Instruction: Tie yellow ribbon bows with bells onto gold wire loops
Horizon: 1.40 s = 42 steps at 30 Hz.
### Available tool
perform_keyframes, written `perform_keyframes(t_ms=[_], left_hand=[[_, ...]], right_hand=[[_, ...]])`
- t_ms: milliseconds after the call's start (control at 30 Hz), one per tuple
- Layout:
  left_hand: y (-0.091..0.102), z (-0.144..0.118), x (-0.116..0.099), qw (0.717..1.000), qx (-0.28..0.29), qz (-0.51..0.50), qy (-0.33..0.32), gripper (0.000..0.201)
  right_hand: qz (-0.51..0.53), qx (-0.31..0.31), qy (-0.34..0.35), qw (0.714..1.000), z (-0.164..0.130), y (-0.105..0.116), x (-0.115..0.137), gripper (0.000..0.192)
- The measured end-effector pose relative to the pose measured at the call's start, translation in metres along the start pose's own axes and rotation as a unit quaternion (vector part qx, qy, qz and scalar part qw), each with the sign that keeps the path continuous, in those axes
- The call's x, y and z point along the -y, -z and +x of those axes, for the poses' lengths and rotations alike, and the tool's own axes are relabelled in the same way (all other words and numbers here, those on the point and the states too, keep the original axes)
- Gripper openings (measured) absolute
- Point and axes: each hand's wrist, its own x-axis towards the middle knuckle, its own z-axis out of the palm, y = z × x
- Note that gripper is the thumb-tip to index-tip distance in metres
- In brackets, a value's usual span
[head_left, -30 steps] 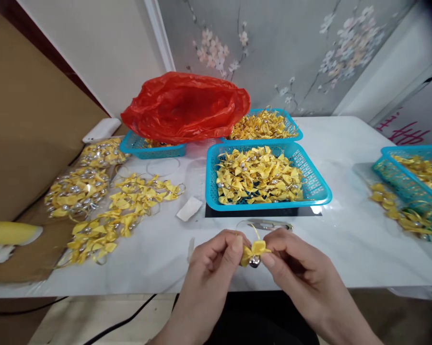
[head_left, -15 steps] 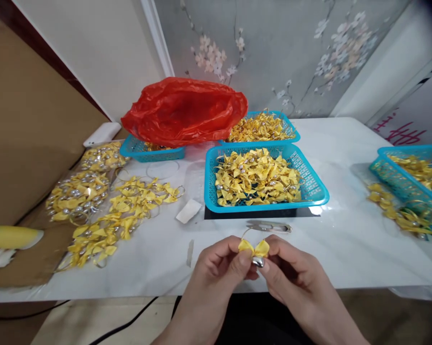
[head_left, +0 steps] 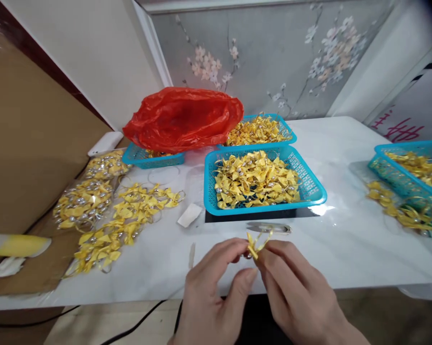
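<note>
Both grips closed on one yellow ribbon bow [head_left: 256, 243], pinched between left hand [head_left: 216, 282] and right hand [head_left: 291, 287], wire loop pointing away toward snips [head_left: 271, 227].

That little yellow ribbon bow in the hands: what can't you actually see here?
Head view, the only one:
- Small yellow ribbon bow: its lower half, hidden by the fingers of the left hand and right hand.
- Turquoise plastic basket at the back left: its contents, covered by the crumpled red plastic bag.
- Turquoise basket at the right: cut off by the picture's edge.
</note>
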Motion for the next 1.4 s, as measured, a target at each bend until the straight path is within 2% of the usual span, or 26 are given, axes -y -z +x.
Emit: perform_keyframes(t_ms=[67, 200, 300, 400, 533, 600, 700, 800, 933, 1133, 1233, 1333, 1400], left_hand=[[-0.004, 0.001, -0.002, 0.996, 0.045, -0.054, 0.062, 0.018], [-0.008, 0.006, -0.002, 0.962, 0.071, -0.191, 0.183, 0.016], [-0.008, 0.006, 0.001, 0.944, 0.085, -0.229, 0.219, 0.016], [-0.007, 0.005, 0.004, 0.941, 0.067, -0.237, 0.232, 0.02], [-0.007, 0.004, 0.007, 0.957, 0.05, -0.195, 0.209, 0.02], [-0.008, 0.004, 0.008, 0.968, 0.057, -0.16, 0.184, 0.02], [-0.008, 0.003, 0.008, 0.98, 0.044, -0.117, 0.152, 0.017], [-0.006, -0.001, 0.008, 0.981, 0.027, -0.131, 0.141, 0.02], [-0.004, -0.005, 0.007, 0.976, 0.036, -0.178, 0.118, 0.025], [-0.005, -0.001, 0.011, 0.995, -0.001, -0.095, 0.023, 0.014], [-0.004, 0.002, 0.013, 0.995, 0.045, -0.092, 0.009, 0.016], [0.001, 0.005, 0.012, 0.99, 0.097, -0.102, 0.02, 0.02], [0.004, 0.007, 0.011, 0.99, 0.114, -0.085, 0.008, 0.022]], right_hand=[[-0.036, -0.004, 0.026, 0.999, -0.002, -0.003, 0.002, 0.036], [-0.044, -0.018, 0.027, 0.999, -0.004, -0.006, 0.006, 0.034], [0.041, -0.001, 0.029, 0.999, -0.003, 0.001, 0.006, 0.039], [0.115, 0.009, -0.031, 0.993, 0.0, 0.017, 0.003, 0.035], [0.106, -0.052, -0.125, 0.985, 0.006, 0.03, 0.002, 0.015], [0.119, -0.041, -0.124, 0.984, 0.009, 0.029, 0.003, 0.018], [0.132, -0.019, -0.095, 0.987, 0.016, 0.022, 0.005, 0.013], [0.159, -0.016, -0.126, 0.979, 0.023, 0.017, 0.005, 0.018], [0.21, 0.036, -0.196, 0.957, 0.026, 0.017, 0.001, 0.019], [0.286, 0.139, -0.267, 0.91, 0.018, 0.017, 0.002, 0.025], [0.311, 0.129, -0.295, 0.894, 0.019, 0.013, 0.003, 0.029], [0.355, 0.111, -0.339, 0.864, 0.022, 0.009, 0.003, 0.031], [0.369, 0.102, -0.348, 0.856, 0.023, 0.006, 0.002, 0.031]])
